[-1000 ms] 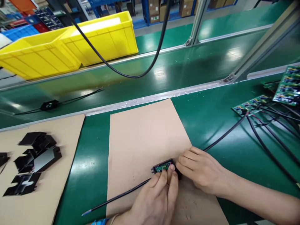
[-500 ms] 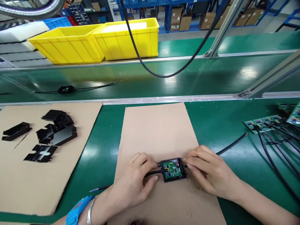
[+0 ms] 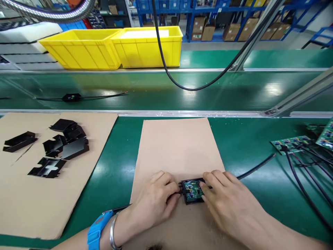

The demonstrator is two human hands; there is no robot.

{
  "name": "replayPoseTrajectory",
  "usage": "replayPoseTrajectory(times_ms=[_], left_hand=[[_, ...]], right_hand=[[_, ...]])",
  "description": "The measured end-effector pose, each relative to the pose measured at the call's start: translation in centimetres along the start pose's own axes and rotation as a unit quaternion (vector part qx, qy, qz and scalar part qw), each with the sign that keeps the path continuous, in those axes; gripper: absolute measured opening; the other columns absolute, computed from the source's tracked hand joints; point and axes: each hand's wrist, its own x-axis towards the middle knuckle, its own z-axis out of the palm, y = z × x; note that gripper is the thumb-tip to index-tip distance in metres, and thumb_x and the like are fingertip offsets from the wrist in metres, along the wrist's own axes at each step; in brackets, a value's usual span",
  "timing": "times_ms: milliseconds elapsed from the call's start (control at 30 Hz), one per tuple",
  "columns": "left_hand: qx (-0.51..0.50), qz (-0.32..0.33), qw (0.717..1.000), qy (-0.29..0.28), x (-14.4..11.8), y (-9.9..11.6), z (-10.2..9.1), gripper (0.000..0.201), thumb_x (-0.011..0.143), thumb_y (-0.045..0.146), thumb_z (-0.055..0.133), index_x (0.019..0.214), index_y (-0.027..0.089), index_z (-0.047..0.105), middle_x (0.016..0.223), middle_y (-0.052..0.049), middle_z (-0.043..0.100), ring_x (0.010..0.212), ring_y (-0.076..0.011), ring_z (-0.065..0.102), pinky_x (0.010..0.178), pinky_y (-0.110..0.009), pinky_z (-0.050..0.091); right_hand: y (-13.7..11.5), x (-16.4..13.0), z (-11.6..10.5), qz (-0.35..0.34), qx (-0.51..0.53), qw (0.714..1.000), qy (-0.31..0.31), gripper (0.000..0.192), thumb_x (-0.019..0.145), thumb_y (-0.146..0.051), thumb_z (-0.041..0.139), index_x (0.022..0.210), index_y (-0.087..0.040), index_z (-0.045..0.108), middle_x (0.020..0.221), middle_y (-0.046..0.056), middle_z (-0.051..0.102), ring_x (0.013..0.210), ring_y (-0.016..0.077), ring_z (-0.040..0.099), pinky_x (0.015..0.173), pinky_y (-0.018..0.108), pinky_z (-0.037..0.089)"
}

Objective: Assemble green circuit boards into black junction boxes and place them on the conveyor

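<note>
Fingers of both our hands are curled in and pressed on the box point(image 3: 191, 191), one hand per side. Left hand point(image 3: 155, 201) pinches the left edge, fingertips point(image 3: 174, 189) right where the cable point(image 3: 121, 208) enters. Right hand point(image 3: 225, 200) covers the right edge, fingertips point(image 3: 204, 189) lying on the board inside it. Box is black, open-topped, green board visible, sitting flat near the front of the middle cardboard sheet point(image 3: 179, 146). Second cable point(image 3: 256, 166) exits from under the right hand and runs out over the green bench point(image 3: 117, 156). Blue wristband point(image 3: 97, 229) and a metal bangle point(image 3: 112, 233) on the left wrist.

Left sheet point(image 3: 31, 194) carries a loose pile of black covers point(image 3: 56, 147). More boards point(image 3: 291, 143) with wires at far right. Another wired box point(image 3: 71, 97) lies on the belt point(image 3: 229, 92) behind the rail. Two yellow bins point(image 3: 114, 48) behind that; a black hose point(image 3: 187, 86) hangs in a loop over the belt.
</note>
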Motion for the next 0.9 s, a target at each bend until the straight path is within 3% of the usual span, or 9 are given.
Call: replayPoseTrajectory(times_ms=[167,300,400,567,733,900], left_hand=[[0.002,-0.012,1.0,0.006,-0.3,-0.1,0.3,0.009,0.089,0.016,0.051,0.092,0.02,0.059,0.092,-0.004,0.058,0.086,-0.0207,0.05,0.077,-0.036,0.044],[-0.007,-0.004,1.0,0.01,-0.3,-0.1,0.3,0.011,0.089,0.014,0.051,0.093,0.02,0.06,0.092,-0.004,0.058,0.087,-0.0202,0.051,0.078,-0.036,0.045],[-0.016,0.001,1.0,0.013,-0.2,-0.3,0.2,0.013,0.09,0.013,0.05,0.094,0.02,0.06,0.092,-0.004,0.058,0.087,-0.0196,0.052,0.078,-0.035,0.046],[0.021,0.021,0.999,0.036,-0.2,-0.5,0.0,0.014,0.09,0.015,0.05,0.101,0.02,0.057,0.094,-0.006,0.058,0.088,-0.0204,0.054,0.075,-0.035,0.049],[0.095,0.103,0.989,0.046,-0.2,1.1,-0.2,0.041,0.085,0.014,0.054,0.126,0.015,0.048,0.119,-0.014,0.054,0.104,-0.0254,0.052,0.088,-0.042,0.049],[0.164,0.144,0.975,0.031,0.3,2.1,0.3,0.035,0.087,0.011,0.054,0.121,0.015,0.055,0.12,-0.013,0.056,0.106,-0.0252,0.054,0.089,-0.04,0.05]], right_hand=[[-3.4,0.8,0.9,-0.007,0.006,0.999,0.052,0.024,0.079,-0.032,0.063,0.089,-0.012,0.071,0.083,0.009,0.06,0.08,0.0241,0.046,0.075,0.04,0.034],[-4.4,1.1,2.5,-0.021,0.01,0.999,0.047,0.023,0.078,-0.035,0.069,0.08,-0.013,0.072,0.085,0.009,0.062,0.082,0.0238,0.046,0.078,0.041,0.034],[-3.3,1.0,2.3,0.012,0.051,0.998,0.042,0.028,0.082,-0.04,0.067,0.089,-0.014,0.071,0.086,0.009,0.061,0.083,0.024,0.046,0.075,0.04,0.035],[0.3,-1.1,0.2,0.068,0.163,0.983,0.055,0.03,0.09,-0.037,0.056,0.114,-0.02,0.064,0.116,0.01,0.056,0.106,0.0272,0.044,0.087,0.043,0.036],[1.0,-2.9,0.0,0.097,0.127,0.981,0.109,0.023,0.092,-0.027,0.05,0.105,-0.015,0.066,0.107,0.011,0.058,0.1,0.0259,0.046,0.084,0.042,0.037],[-0.3,-1.5,1.8,0.019,0.018,0.997,0.079,0.036,0.093,-0.038,0.052,0.107,-0.008,0.066,0.114,0.016,0.058,0.103,0.0285,0.047,0.086,0.044,0.037]])
